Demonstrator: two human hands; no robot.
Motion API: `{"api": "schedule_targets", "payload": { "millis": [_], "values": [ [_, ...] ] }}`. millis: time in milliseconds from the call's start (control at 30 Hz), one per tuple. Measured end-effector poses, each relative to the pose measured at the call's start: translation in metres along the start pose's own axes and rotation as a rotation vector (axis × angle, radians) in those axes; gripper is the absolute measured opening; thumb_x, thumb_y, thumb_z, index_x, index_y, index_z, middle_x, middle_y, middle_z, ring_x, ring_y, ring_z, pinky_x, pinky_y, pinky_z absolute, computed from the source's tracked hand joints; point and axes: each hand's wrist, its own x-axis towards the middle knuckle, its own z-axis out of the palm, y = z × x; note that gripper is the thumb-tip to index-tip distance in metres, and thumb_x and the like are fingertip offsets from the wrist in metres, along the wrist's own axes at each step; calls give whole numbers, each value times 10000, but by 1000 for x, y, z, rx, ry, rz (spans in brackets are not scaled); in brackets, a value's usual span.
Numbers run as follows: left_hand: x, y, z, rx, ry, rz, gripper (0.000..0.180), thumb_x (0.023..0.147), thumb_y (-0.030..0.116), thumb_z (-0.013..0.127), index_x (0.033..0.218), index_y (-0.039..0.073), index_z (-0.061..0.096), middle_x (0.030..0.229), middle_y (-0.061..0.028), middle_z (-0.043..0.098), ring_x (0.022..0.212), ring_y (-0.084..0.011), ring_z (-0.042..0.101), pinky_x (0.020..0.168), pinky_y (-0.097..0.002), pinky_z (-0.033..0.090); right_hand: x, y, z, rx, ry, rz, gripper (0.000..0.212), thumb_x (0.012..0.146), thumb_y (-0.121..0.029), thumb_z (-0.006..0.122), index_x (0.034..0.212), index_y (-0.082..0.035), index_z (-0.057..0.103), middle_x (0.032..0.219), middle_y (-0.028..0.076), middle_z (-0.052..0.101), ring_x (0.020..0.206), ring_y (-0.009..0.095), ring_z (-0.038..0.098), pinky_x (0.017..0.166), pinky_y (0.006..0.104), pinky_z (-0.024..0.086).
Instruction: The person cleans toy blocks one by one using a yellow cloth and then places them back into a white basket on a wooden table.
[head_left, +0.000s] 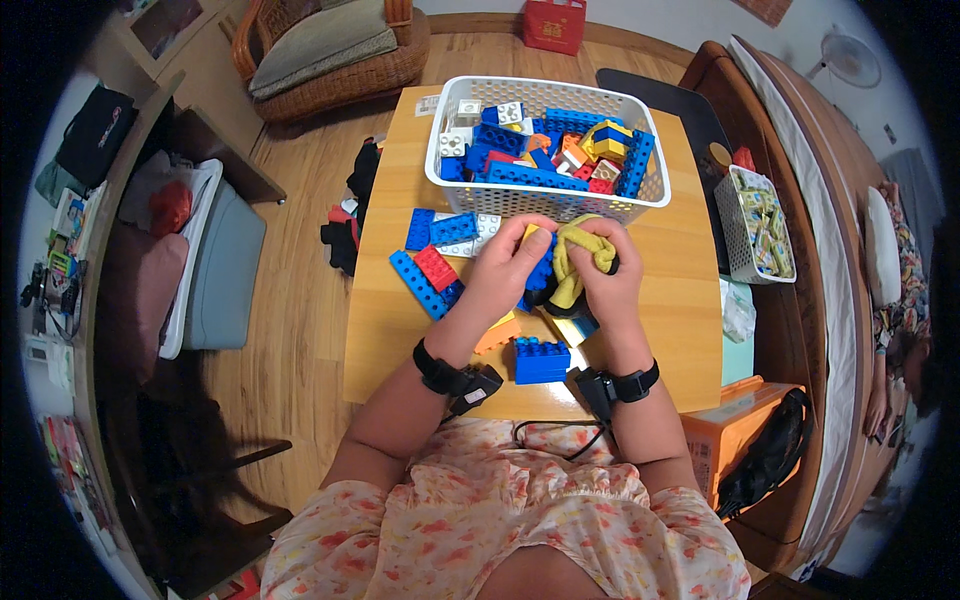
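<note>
In front of the basket, my left hand (512, 262) is closed around a toy building brick (540, 272), blue with some yellow showing at its top. My right hand (613, 275) grips a bunched yellow cloth (572, 265) with dark edges, pressed against the brick's right side. Fingers and cloth hide part of the brick. Below the hands, a stack of blue bricks (541, 362) stands on the table, with an orange brick (498, 335) beside it. Left of my left hand lie a red brick (435, 268), a long blue brick (418, 285) and several other blue and white bricks.
A white perforated basket (545, 200) full of mixed bricks stands at the back of the wooden table (680, 330). To the right are a smaller basket of packets (760, 225) and an orange box (735, 425). A wicker chair (335, 60) stands at the far left.
</note>
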Motion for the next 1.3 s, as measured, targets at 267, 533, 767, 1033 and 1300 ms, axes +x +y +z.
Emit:
{"api": "schedule_targets", "payload": {
  "millis": [267,533,767,1033,1300],
  "values": [
    [6,-11,2,50,192,143,303,1040,283,525,1188,24,575,1048,-41,610,984,-105,538,885,-258,442,-5,-11,7,-19,-143,-68,254,744,-48,767,972,-50,656,947,83,641,888,220,617,795,316,485],
    [4,0,0,-146,223,162,315,1020,250,571,1231,20,533,1133,-42,580,1007,-102,536,880,-245,439,-7,-20,6,-42,-259,-159,287,704,-43,785,960,-69,660,880,88,625,808,259,600,727,339,488],
    [3,-12,-6,-285,15,-44,351,1020,273,533,1255,13,544,1109,-75,629,960,-128,622,849,-275,518,0,-6,1,90,-3,-7,223,761,-20,728,970,-39,653,947,93,644,917,227,630,833,329,494],
    [3,0,-2,-611,144,-94,425,1057,316,430,1247,-39,566,1113,-129,651,998,-193,645,907,-332,513,-8,-22,6,-87,-271,-265,324,693,-65,799,994,-102,684,924,107,617,856,298,617,748,365,505],
    [1,2,-7,-513,49,-110,340,1036,256,513,1190,-23,631,1040,-57,675,911,-99,642,821,-252,523,-2,-13,2,-127,-94,-253,300,690,-51,777,967,-73,664,917,116,623,856,302,616,770,363,502]
  ]
}}
